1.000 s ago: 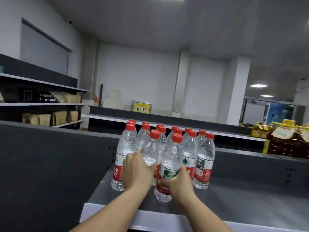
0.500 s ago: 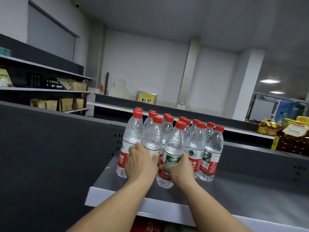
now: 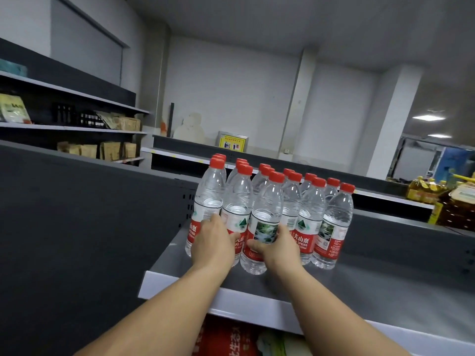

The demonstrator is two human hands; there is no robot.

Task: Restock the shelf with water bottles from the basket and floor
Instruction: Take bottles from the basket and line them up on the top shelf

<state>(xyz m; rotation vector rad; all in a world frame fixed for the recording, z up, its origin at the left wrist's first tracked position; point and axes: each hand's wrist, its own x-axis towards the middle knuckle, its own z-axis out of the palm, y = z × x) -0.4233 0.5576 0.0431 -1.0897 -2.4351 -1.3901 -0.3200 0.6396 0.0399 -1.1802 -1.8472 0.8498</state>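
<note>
Nearest to me, under the front lip of the shelf [image 3: 257, 303], I can see a red package [image 3: 228, 341] with white print on the level below, partly cut off by the frame edge. Both of my forearms reach up over that lip onto the grey shelf surface. My left hand [image 3: 214, 246] is wrapped around the lower label of a water bottle [image 3: 237, 214] in the front row, fingers curled round its left side with the thumb on the right. My right hand [image 3: 279, 246] grips the neighbouring front bottle [image 3: 266, 217] just beside it, thumb across the red part of the label and fingers round the far side. Both bottles stand upright on the shelf, touching each other. Behind and to either side of them stands the cluster of red-capped bottles [image 3: 312, 219], packed tight in rows toward the dark back panel [image 3: 77, 227]. Farther off on the right, yellow oil jugs [image 3: 421, 190] sit on another shelf. On the left, wall racks [image 3: 77, 127] carry brown paper bags and small dark bottles. A yellow sign [image 3: 232, 145] leans against the far white wall.
</note>
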